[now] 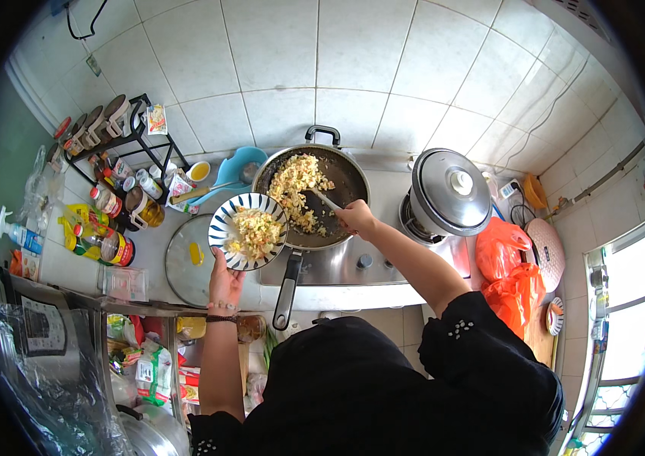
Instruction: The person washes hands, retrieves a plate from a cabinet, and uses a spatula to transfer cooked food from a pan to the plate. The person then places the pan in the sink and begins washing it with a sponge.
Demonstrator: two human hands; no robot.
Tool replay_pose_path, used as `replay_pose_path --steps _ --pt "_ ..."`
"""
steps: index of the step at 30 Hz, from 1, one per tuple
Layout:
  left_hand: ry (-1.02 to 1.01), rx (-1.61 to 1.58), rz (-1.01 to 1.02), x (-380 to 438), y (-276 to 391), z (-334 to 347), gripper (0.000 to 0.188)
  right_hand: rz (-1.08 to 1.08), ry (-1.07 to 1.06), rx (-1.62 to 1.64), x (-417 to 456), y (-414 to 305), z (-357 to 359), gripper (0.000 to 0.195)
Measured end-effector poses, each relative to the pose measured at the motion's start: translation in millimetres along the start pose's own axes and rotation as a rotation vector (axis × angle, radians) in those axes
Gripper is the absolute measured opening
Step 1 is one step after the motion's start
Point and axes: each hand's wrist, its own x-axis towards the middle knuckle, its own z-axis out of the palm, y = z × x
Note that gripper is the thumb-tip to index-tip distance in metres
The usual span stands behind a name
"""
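My left hand (pixel 227 279) grips the near rim of a white plate with dark blue stripes (pixel 221 228), which bears a mound of fried rice (pixel 256 232). The plate is beside the left edge of a dark frying pan (pixel 351 176) and overlaps its rim in the view. More fried rice (pixel 294 179) lies in the pan's left half. My right hand (pixel 356 218) is closed around the handle of a cooking utensil (pixel 327 199). The utensil's head reaches into the rice, where its shape cannot be made out. The pan's black handle (pixel 288 293) points towards me.
A lidded pot (pixel 450 194) stands on the right burner, with red plastic bags (pixel 507 273) beyond it. Left of the pan are a blue bowl (pixel 236 165), a glass lid (pixel 177 268), bottles (pixel 123 248) and a black spice rack (pixel 140 134). A tiled wall rises behind.
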Motion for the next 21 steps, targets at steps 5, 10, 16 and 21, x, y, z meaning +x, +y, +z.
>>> replay_pose_path --steps 5,10,16,21 --pt "0.064 0.062 -0.068 2.5 5.2 0.1 0.058 0.004 -0.031 -0.044 -34.5 -2.4 -25.4 0.031" --pt "0.045 0.101 -0.087 10.8 7.8 7.3 0.055 -0.012 -0.057 0.017 -55.8 17.0 -46.0 0.030" --pt "0.032 0.202 -0.121 32.7 7.3 17.4 0.051 -0.065 -0.044 0.015 -84.5 10.0 -68.5 0.031" --pt "-0.045 0.223 -0.155 49.3 -1.8 40.8 0.052 -0.155 -0.016 -0.079 -116.8 -20.9 -77.3 0.031"
